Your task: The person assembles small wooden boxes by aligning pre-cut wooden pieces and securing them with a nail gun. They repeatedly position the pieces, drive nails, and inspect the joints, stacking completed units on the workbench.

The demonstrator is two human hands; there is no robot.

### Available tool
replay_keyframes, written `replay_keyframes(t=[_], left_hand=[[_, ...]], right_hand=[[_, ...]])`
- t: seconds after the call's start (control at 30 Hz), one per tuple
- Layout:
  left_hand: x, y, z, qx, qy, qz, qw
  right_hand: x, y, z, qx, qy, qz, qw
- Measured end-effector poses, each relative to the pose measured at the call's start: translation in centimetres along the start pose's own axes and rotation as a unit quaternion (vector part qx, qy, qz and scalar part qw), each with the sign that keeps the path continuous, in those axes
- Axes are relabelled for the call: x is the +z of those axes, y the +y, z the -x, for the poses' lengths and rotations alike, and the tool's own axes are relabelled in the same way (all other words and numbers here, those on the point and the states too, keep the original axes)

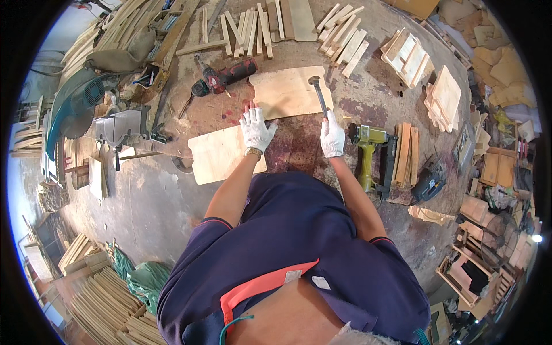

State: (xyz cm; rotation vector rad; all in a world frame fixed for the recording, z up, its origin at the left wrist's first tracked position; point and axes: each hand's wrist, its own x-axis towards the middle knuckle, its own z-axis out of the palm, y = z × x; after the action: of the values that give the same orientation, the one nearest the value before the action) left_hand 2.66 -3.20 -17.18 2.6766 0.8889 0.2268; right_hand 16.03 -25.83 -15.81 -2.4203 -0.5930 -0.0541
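Observation:
My left hand (256, 130), in a white fingertip-less glove, lies with its fingers stretched out at the right end of a pale shaped wooden board (215, 154) near the table's front edge. Its fingertips reach toward a second pale board (290, 92) lying just beyond. My right hand (332, 138), gloved too, is closed round the handle of a hammer (318, 95). The hammer's head is over the right end of the far board. Whether it touches the wood, I cannot tell.
Beyond my left hand lie cordless drills (224, 77). A yellow-green nail gun (369, 149) rests right of my right hand, beside wood strips (407, 152) and a jigsaw (428, 183). Stacked boards (443, 100) stand far right, loose sticks (250, 29) at the back, a miter saw (75, 109) at left.

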Motion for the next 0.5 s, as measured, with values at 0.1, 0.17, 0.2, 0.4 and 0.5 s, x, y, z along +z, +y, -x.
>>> replay_keyframes(t=[0.1,0.17,0.2,0.4,0.5], left_hand=[[0.0,0.0,0.1,0.003,0.008,0.007,1.000],[-0.1,0.0,0.3,0.005,0.002,-0.002,1.000],[-0.2,0.0,0.1,0.012,0.017,0.003,1.000],[-0.2,0.1,0.2,0.010,0.025,-0.005,1.000],[0.0,0.1,0.2,0.004,0.020,-0.014,1.000]], right_hand=[[0.1,0.0,0.2,0.019,-0.043,0.041,0.998],[0.0,-0.2,0.2,-0.015,-0.001,0.033,0.999],[-0.2,-0.4,0.2,-0.019,0.002,0.036,0.999],[-1.8,-2.9,-0.6,0.007,-0.092,0.081,0.992],[-2.5,-4.7,-0.9,-0.027,-0.109,0.041,0.993]])
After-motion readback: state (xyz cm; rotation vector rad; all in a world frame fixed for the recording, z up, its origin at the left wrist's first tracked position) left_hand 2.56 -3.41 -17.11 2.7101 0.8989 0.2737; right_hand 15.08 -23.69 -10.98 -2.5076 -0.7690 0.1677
